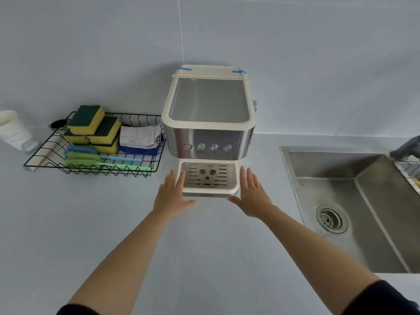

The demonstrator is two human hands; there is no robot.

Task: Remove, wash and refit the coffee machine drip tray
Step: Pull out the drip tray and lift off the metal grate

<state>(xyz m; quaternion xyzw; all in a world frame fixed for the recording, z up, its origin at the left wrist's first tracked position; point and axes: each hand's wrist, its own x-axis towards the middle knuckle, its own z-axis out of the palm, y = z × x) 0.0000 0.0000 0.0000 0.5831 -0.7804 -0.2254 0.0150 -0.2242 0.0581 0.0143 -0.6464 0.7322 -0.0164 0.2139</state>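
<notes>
A cream and steel coffee machine (208,114) stands against the wall in the middle of the counter. Its cream drip tray (210,190) with a slotted metal grate and a red float sits in place at the machine's foot. My left hand (172,196) is flat and open at the tray's left side, fingers close to or touching its left wall. At the right side, my right hand (251,196) is spread open, just beside the tray's right front corner. Neither hand holds anything.
A black wire basket (45,153) left of the machine holds several sponges (91,123), cloths (139,138) and brushes (91,160). A white bottle (13,130) stands at far left. A steel sink (354,201) with a drain lies to the right.
</notes>
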